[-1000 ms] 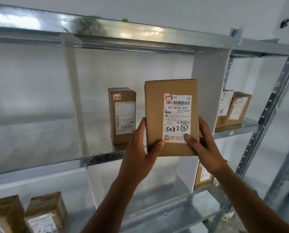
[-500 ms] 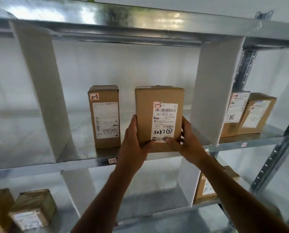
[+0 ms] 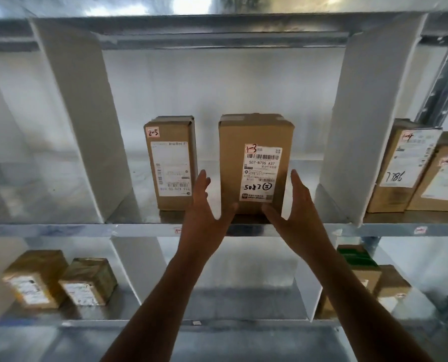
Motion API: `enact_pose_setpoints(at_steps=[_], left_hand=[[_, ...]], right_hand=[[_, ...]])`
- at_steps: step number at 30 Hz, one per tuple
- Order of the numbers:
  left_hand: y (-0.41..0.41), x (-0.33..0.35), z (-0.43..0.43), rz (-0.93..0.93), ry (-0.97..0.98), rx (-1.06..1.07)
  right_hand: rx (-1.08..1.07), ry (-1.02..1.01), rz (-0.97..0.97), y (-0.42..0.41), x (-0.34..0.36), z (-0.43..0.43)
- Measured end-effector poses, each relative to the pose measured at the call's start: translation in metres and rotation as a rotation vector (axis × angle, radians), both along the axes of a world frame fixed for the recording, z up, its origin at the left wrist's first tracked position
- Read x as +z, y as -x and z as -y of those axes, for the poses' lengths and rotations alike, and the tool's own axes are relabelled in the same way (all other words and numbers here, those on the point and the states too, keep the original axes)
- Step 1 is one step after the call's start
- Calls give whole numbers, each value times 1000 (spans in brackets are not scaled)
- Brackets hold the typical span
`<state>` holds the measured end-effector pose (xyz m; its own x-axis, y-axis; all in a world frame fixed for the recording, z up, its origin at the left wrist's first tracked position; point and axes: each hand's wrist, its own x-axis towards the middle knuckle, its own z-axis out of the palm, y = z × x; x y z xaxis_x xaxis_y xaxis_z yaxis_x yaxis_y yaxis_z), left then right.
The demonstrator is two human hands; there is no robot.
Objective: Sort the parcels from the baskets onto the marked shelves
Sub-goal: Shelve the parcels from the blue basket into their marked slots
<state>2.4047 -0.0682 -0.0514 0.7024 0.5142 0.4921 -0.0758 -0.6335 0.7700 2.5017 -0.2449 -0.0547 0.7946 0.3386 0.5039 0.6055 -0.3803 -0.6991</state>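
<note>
A brown cardboard parcel (image 3: 254,163) with a white label marked 1-3 stands upright on the metal shelf (image 3: 139,229), in the middle compartment. My left hand (image 3: 204,205) is at its lower left and my right hand (image 3: 293,205) at its lower right, fingers spread. Both thumbs lie near the parcel's bottom corners; the fingers stand off its sides. To its left stands a narrower parcel (image 3: 172,163) marked 2-3. A small red-marked tag (image 3: 177,230) sits on the shelf edge below.
White divider panels (image 3: 84,121) (image 3: 363,126) bound the compartment. Two more parcels (image 3: 403,168) stand in the compartment to the right. On the lower shelf lie two taped parcels (image 3: 61,279) at left and several boxes (image 3: 374,283) at right. A metal upright (image 3: 439,82) runs at the right.
The parcel marked 1-3 went from held in the air to standing on the shelf. Both hands have opened and drawn back from its sides. The view moved closer to the shelf.
</note>
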Motion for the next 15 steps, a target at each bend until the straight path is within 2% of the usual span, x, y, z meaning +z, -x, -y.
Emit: enact_pose_setpoints(at_steps=[2, 5, 10, 13, 15], left_hand=[[31, -7, -14, 60, -114, 57], [70, -7, -48, 208, -170, 130], [76, 7, -115, 127, -53, 180], [57, 19, -134, -4, 1, 49], [47, 26, -137, -7, 43, -132]], right_hand=[[-66, 61, 170, 33, -9, 1], [44, 160, 273, 71, -11, -27], [315, 25, 171, 89, 20, -112], [340, -81, 60, 86, 33, -156], [315, -119, -15, 76, 33, -175]])
